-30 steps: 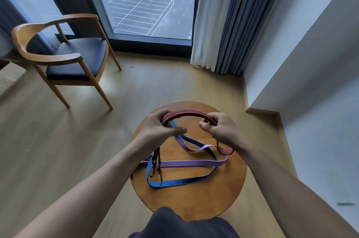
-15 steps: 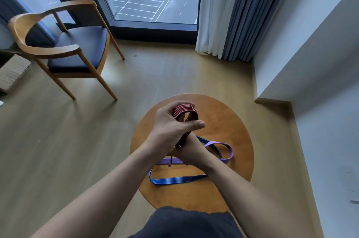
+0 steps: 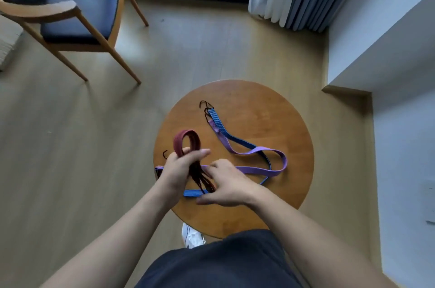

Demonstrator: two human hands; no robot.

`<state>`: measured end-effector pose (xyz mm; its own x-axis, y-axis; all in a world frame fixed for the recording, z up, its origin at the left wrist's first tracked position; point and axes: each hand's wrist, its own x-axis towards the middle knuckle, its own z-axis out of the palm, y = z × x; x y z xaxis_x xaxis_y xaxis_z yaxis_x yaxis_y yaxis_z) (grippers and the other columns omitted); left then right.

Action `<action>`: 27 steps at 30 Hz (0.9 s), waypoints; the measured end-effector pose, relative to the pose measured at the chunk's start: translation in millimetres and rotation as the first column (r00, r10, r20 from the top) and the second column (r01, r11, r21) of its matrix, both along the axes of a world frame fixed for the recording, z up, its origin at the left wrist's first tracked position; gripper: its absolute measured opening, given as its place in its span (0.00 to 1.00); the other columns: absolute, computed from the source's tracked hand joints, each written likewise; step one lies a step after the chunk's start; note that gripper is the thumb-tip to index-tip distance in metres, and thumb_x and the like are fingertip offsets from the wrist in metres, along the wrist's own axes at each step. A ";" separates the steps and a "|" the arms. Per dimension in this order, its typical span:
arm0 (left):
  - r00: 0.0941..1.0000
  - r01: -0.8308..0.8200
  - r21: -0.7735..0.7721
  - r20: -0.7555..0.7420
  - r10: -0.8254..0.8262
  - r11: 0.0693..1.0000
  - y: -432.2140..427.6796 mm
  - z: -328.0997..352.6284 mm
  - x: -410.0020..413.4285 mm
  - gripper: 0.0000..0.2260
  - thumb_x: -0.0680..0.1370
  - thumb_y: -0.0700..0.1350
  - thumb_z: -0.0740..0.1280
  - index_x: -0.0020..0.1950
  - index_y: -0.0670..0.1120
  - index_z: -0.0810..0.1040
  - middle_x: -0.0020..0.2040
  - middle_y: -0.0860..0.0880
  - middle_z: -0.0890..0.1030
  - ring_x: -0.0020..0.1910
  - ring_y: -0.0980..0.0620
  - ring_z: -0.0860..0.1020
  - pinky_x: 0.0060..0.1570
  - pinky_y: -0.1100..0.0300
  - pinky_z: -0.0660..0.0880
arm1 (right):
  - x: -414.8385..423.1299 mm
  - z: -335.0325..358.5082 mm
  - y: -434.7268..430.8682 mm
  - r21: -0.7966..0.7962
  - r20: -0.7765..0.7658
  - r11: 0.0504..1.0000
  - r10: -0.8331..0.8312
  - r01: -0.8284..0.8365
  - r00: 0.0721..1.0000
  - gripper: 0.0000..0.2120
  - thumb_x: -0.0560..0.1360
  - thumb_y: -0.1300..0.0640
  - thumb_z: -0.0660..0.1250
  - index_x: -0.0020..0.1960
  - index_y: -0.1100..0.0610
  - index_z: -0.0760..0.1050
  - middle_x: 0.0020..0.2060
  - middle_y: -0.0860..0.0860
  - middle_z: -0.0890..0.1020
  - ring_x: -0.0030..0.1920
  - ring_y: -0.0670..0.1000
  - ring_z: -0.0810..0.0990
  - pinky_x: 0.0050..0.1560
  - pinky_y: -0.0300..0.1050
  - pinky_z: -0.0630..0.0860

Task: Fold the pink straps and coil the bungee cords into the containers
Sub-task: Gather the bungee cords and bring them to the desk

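Red bungee cord (image 3: 186, 139) folded into a loop, clenched in left grip (image 3: 179, 170) above wooden surface (image 3: 259, 109); dark tail ends pinched by right grip (image 3: 229, 184). Blue bungee cord (image 3: 216, 119) and purple strap (image 3: 256, 170) sprawled loose on surface alongside.

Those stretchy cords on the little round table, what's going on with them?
A person stands over a round wooden table, bundling up cords. The left hand grips a red cord folded into a loop, and the right hand is at its dangling ends; blur hides whether it grips them. A blue cord and a purple strap lie loose and crossed on the table. No container is in view.
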<state>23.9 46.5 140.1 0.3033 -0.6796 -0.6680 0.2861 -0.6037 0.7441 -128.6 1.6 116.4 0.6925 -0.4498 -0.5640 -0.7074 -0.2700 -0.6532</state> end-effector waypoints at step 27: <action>0.918 -0.218 0.152 0.366 0.150 0.964 55.7 -41.7 61.7 0.07 0.76 0.38 0.75 0.41 0.47 0.80 0.28 0.55 0.75 0.26 0.53 0.70 0.27 0.57 0.71 | -41.9 -116.8 -29.9 -0.397 -0.459 0.915 -0.130 -0.072 0.879 0.06 0.71 0.55 0.61 0.47 0.53 0.67 0.46 0.52 0.82 0.55 0.57 0.75 0.49 0.51 0.65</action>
